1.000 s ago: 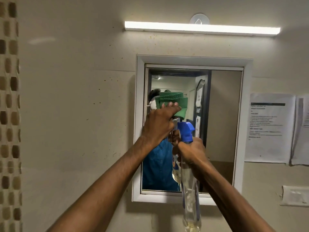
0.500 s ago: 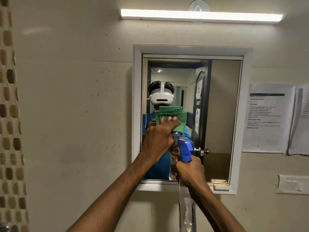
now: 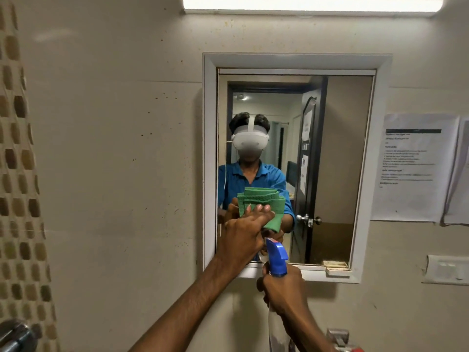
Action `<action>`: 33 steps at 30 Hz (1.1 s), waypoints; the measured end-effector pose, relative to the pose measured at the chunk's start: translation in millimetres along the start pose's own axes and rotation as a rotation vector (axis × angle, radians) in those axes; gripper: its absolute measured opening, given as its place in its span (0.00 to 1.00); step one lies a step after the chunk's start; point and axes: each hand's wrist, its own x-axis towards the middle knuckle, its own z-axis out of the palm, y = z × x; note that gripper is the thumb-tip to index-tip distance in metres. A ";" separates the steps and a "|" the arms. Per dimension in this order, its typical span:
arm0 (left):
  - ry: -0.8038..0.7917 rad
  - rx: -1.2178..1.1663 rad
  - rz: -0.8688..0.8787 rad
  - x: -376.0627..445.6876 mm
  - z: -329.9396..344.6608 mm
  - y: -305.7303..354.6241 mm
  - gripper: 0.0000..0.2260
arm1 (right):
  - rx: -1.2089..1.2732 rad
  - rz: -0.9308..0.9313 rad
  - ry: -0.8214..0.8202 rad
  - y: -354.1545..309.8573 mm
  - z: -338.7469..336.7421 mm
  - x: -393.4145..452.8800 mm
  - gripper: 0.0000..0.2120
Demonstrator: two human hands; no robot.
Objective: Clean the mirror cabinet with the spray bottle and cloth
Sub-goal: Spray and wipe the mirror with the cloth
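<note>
The mirror cabinet [image 3: 337, 148] is set into the wall directly ahead of the person, its long axis vertical, with a white frame around the glass. The left hand [image 3: 243, 235] is raised against the lower left part of the glass and grips the folded green cloth [image 3: 275, 219], fingers curled over its near edge; the cloth appears to touch the mirror, though contact cannot be confirmed. The right hand [image 3: 283, 288] sits lower and farther back from the glass, just below the bottom frame rail, fingers wrapped round the neck of the spray bottle [image 3: 276, 257]. The bottle stands roughly upright, blue trigger head uppermost, clear body hanging downward. The left hand is therefore the nearer one for a wiping stroke, with most of the glass lying above and to the right of it. No brand is legible on the bottle. The printed sheets [image 3: 411, 168] on the wall to the right carry text too small to read.
</note>
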 end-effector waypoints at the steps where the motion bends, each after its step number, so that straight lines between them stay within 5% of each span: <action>1: -0.013 -0.004 -0.005 -4.5 2.3 0.2 0.18 | 0.004 0.014 0.007 4.6 0.8 -1.6 0.03; 11: -0.040 -0.006 -0.012 -47.9 27.3 1.0 0.25 | -0.003 0.065 0.038 36.6 -0.7 -21.1 0.10; 28: -0.152 -0.020 -0.017 -88.3 39.6 3.6 0.23 | 0.078 0.068 0.051 58.7 -15.8 -30.2 0.13; 33: 0.124 -0.195 -0.308 -39.2 -20.1 9.7 0.21 | 0.202 -0.025 -0.006 13.3 -29.6 -16.2 0.09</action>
